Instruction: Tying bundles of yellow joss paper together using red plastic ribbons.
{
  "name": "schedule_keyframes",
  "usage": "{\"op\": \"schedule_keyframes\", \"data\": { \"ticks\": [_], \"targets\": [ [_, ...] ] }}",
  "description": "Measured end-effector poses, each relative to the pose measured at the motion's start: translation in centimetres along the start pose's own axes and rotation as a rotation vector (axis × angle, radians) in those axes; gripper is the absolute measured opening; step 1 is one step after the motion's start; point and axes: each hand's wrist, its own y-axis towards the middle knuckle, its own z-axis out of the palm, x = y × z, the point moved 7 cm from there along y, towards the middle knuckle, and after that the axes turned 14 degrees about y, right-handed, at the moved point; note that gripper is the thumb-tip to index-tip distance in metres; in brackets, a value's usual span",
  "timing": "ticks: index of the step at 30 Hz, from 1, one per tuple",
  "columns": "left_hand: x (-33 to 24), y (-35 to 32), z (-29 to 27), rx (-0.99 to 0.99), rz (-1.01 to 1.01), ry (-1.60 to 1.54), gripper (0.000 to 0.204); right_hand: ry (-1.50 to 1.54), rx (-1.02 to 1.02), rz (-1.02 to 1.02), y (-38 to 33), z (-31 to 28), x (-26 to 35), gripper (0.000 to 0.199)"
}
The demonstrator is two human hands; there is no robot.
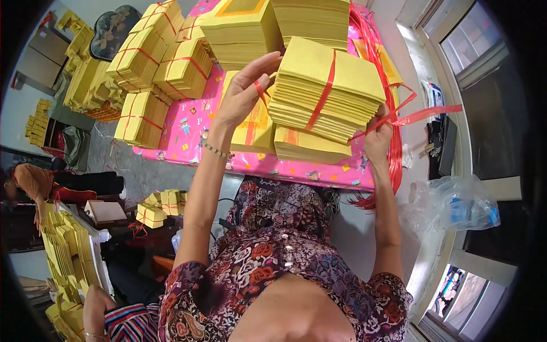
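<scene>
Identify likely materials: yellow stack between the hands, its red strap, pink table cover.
Yellow stack: likely paper, matte; thin layered edges show.
Red strap: probably plastic ribbon, slightly glossy; flat, thin.
Pink table cover: possibly vinyl, smooth, printed; sheen along front edge.

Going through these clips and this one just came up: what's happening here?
A person at a pink-covered table is handling a stack of yellow paper with red ribbon around it. The left hand is at the stack's left side, ribbon crossing by the thumb. The right hand holds ribbon at the lower right corner, loose lengths trailing rightward. Other tied bundles sit on the table's left side.
</scene>
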Motion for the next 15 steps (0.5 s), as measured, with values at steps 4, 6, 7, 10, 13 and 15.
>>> {"op": "schedule_keyframes", "data": {
  "ticks": [4, 6, 7, 10, 13, 15],
  "targets": [
    [0.6, -1.7, 0.4, -0.093, 0.029, -0.16, 0.042, -0.045, 0.002, 0.135, -0.8, 0.6, 0.8, 0.024],
    [1.4, -2.4, -0.7, -0.193, 0.017, -0.176, 0.039, -0.01, 0.028, 0.096, -0.4, 0.5, 1.0, 0.019],
    [2.0, -2.9, -1.0, -0.274, -0.035, -0.206, 0.035, -0.029, 0.067, 0.048, -0.2, 0.4, 1.0, 0.013],
    [2.8, -4.1, -1.1, -0.375, -0.16, -0.094, 0.033, -0.072, 0.096, 0.026, -0.4, 0.3, 1.6, 0.006],
    [1.5, -4.2, -0.7, -0.36, -0.083, 0.116, 0.029, 0.049, 0.048, 0.177, -1.1, 0.0, 1.2, 0.006],
    [-0.2, -4.3, -0.1, -0.32, -0.002, 0.331, 0.035, 0.149, -0.039, 0.261, -1.9, -0.6, 0.5, 0.009]
  ]
}}
